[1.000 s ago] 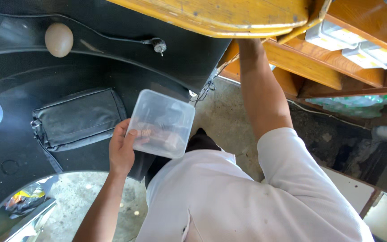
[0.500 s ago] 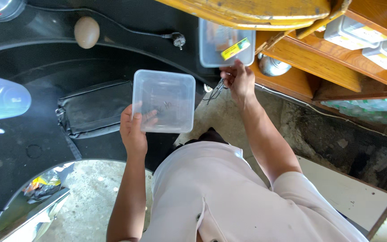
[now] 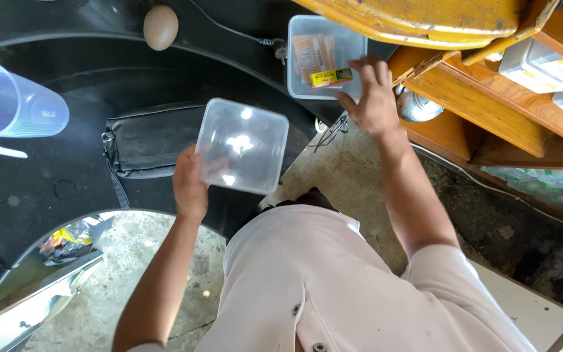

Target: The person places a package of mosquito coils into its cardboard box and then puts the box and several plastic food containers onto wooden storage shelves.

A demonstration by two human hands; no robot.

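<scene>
Bare black surface (image 3: 47, 195) is left open beside the black pouch (image 3: 148, 140); overhead passage is blocked by yellow wood (image 3: 425, 19) (low-hanging).

Black curved counter (image 3: 47, 215) under my arms. On it: black pouch (image 3: 148, 140) lying flat, brown egg (image 3: 160, 27) near far edge, blue translucent jug (image 3: 11, 107) on its side at left, clear tub (image 3: 324, 55) with packets at counter's right end.

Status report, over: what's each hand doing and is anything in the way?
Left hand grips clear lid. Right hand open at clear box, packets inside. Black pouch under the lid; nothing between hands.
</scene>
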